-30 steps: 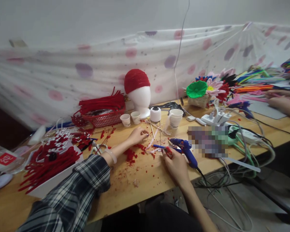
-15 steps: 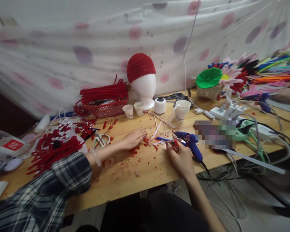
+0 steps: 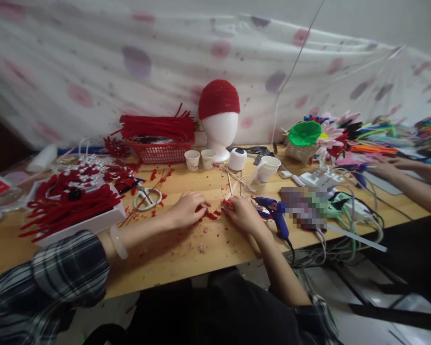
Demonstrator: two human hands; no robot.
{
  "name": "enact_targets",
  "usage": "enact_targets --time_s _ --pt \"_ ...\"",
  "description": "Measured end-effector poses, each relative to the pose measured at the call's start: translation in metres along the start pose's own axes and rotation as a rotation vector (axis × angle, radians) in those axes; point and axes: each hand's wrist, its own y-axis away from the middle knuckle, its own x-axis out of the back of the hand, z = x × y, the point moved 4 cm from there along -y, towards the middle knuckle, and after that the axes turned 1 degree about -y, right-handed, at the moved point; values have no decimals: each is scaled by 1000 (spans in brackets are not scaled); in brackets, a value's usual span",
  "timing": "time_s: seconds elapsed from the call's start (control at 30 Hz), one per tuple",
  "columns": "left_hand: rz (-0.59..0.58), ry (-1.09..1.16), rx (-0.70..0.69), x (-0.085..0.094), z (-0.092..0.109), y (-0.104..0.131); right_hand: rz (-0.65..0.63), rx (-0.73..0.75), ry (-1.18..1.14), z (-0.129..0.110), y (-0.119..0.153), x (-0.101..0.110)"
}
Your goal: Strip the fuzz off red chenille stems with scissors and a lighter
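My left hand (image 3: 187, 209) rests low over the wooden table (image 3: 187, 268), its fingers curled down beside red fuzzy scraps (image 3: 211, 215); whether it pinches any of them is too small to tell. Facing it, my right hand (image 3: 243, 213) has its fingers closed around a small red object (image 3: 228, 203), mostly hidden by the fingers. A blue glue gun (image 3: 278, 215) lies just right of my right hand. Thin sticks (image 3: 233, 179) and a pale ribbon are on the table beyond the hands. White-handled scissors (image 3: 147, 199) lie left of my left hand.
Behind stand a white foam head (image 3: 221, 129) with a red cap, a red basket (image 3: 161, 152), paper cups (image 3: 192, 160) and a white jar (image 3: 237, 159). A white box (image 3: 111, 218) of red stems is left. Power strips, cables and another person's hands (image 3: 391, 167) are right.
My right hand has moved left and is nearer to my left hand, with the small red object. My left hand's fingers, earlier stretched flat, are now curled. The view has shifted somewhat.
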Motion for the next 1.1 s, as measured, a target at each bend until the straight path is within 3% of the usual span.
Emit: enact_targets --time_s 0.2,0.4,0.63,0.77,0.83,0.9,0.97,1.03,1.1 --pt "-79 65 -45 -24 7 -14 273 -243 7 11 10 16" --pt "-168 63 -122 -47 22 -27 388 -386 57 17 24 16" --pt "-194 52 -245 -56 34 -25 398 -426 144 17 26 16" --pt "-188 86 -439 -51 37 -10 374 -421 168 17 25 16" --pt "-183 95 -471 -46 33 -2 361 -424 184 17 25 16" --pt "-137 67 -411 -41 28 -1 345 -420 199 17 23 16" --pt "-114 21 -265 -41 22 -6 323 -405 214 15 19 16" --pt "-158 0 -141 -47 22 -12 299 -392 237 15 15 16" --pt "-229 20 -153 -52 30 -13 275 -387 269 15 12 16"
